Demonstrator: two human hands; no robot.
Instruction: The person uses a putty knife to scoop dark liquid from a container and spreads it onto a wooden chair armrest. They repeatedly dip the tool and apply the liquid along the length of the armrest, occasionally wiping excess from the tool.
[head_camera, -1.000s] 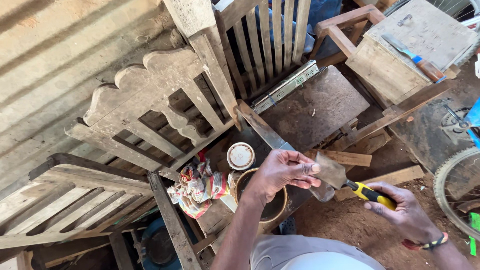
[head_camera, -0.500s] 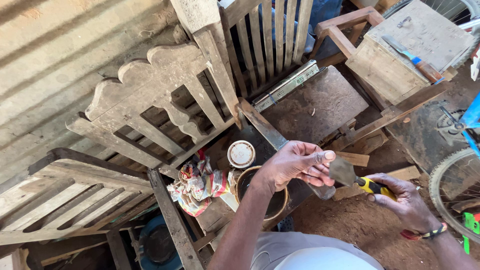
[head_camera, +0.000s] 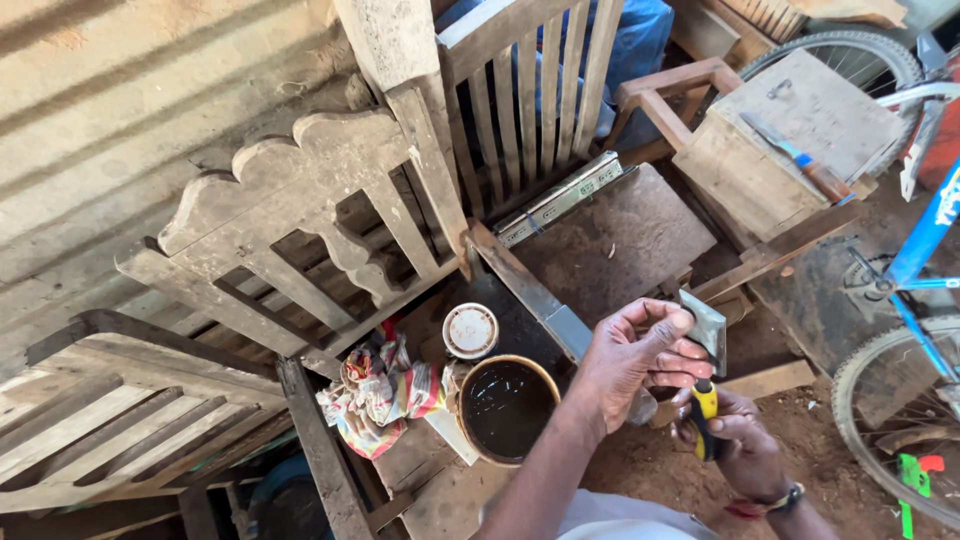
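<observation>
Weathered wooden chairs (head_camera: 300, 240) lie stacked against a corrugated metal wall (head_camera: 120, 90) at the left of a cluttered workshop yard; below them a crumpled red, white and yellow rag (head_camera: 380, 390) rests on a dark wooden board, just beside an open tin (head_camera: 505, 408) filled almost to its rim with a dark brown liquid; the tin's round white lid (head_camera: 470, 330) lies flat just above it, apart from the rim. Right of the tin, the person's left hand (head_camera: 630, 362) reaches up from the lower edge, its fingers curled together and pressed against the flat metal blade of a scraper (head_camera: 706, 345); the right hand (head_camera: 735, 440), just beneath, has its fingers wrapped tight round the scraper's yellow and black handle, so the tool stands nearly upright between both hands, over bare earth and close beside the tin. Behind the hands a dark, worn tabletop (head_camera: 620, 240) carries a metal drawer slide (head_camera: 560, 198); farther right a closed wooden box (head_camera: 790, 140) bears a long knife-like tool on its lid; a blue bicycle (head_camera: 925, 250) stands at the right edge.
</observation>
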